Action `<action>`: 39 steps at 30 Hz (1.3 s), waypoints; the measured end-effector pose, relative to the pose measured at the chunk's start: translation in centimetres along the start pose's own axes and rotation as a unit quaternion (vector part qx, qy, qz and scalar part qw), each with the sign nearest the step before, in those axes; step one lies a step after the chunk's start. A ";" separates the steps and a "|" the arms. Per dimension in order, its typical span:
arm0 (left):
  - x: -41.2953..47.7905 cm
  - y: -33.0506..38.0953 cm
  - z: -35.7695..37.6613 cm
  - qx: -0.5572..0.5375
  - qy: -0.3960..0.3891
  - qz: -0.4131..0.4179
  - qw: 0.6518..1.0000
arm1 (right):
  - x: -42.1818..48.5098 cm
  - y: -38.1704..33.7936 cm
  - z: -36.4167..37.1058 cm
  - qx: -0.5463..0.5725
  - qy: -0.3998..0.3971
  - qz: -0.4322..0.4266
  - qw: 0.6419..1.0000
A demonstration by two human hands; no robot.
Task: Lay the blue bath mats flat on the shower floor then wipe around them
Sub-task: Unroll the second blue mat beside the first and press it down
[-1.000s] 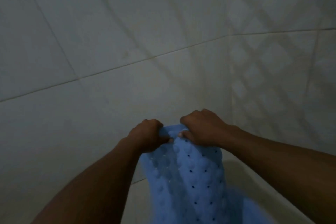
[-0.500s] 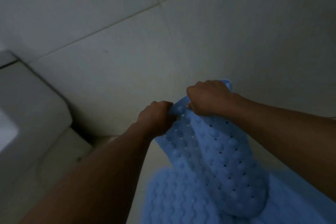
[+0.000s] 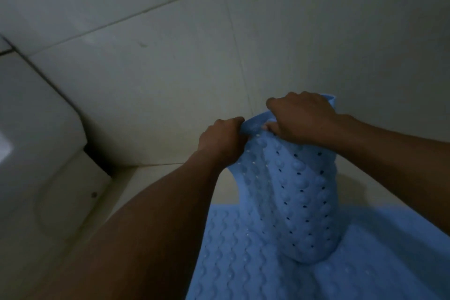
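Mat gripped at its top edge
The blue mat (image 3: 297, 202) hangs lengthwise toward six o'clock, clenched by left hand (image 3: 220, 139) and right hand (image 3: 302, 119).

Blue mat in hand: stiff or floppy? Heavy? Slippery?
Probably floppy: the held mat droops and curls under itself below the grip. Likely light: left hand and right hand hold it by its top edge alone. Bumps and holes suggest decent grip, not slippery.

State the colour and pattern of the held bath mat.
The held bath mat is light blue, with raised bumps and small holes; head view.
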State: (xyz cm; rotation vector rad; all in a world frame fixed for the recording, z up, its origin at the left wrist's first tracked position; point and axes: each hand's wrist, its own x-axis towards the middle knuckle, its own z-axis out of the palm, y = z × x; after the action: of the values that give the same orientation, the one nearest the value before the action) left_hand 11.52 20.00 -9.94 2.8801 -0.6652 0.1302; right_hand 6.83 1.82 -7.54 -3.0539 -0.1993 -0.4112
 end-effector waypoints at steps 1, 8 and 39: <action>-0.3 0.5 -0.5 0.002 -0.002 0.015 1.000 | -1.1 0.0 -0.8 -0.003 -0.007 0.010 1.000; -4.1 3.3 -3.1 0.036 -0.032 0.122 0.991 | -9.3 0.5 -6.8 -0.028 -0.177 0.121 0.976; -29.4 -2.5 -3.4 0.048 0.008 0.074 0.996 | -29.2 -11.0 -8.2 -0.189 -0.088 0.038 0.977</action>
State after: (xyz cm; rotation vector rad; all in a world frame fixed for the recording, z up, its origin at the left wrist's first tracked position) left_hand -13.83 35.42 -10.74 2.9155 -0.8935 0.2106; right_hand -24.67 8.65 -7.07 -3.4602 -0.0084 -0.1899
